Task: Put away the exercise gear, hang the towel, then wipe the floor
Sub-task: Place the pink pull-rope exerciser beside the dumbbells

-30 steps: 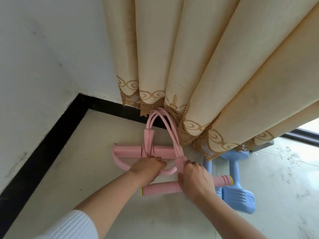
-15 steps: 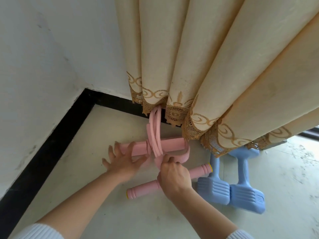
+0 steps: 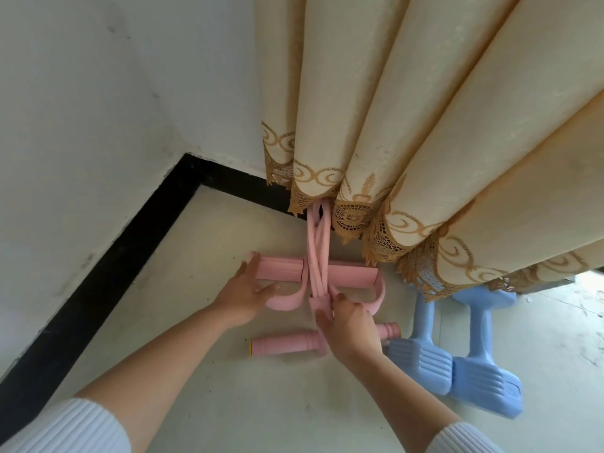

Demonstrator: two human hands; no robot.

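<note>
A pink pedal resistance puller lies on the floor in the room's corner. Its foot bar (image 3: 351, 277) lies crosswise near the curtain, and its twisted pink tubes (image 3: 316, 243) run up under the curtain hem. The grip bar (image 3: 282, 346) lies nearer to me. My left hand (image 3: 243, 292) rests with straight fingers on the left end of the foot bar and its strap loop. My right hand (image 3: 351, 325) grips the junction where the tubes meet the grip bar. Two blue dumbbells (image 3: 457, 361) lie side by side to the right of the puller.
A cream curtain (image 3: 408, 125) with gold lace hem hangs over the far part of the corner. White walls (image 3: 81, 125) with a black skirting board (image 3: 108, 273) close the left and back. Pale floor (image 3: 261, 403) stretches toward me; it looks scuffed at the right.
My left hand has let go of the strap and spread flat on the foot bar. The tubes have been drawn from a wide loop into a tight twisted bundle. The view has shifted.
</note>
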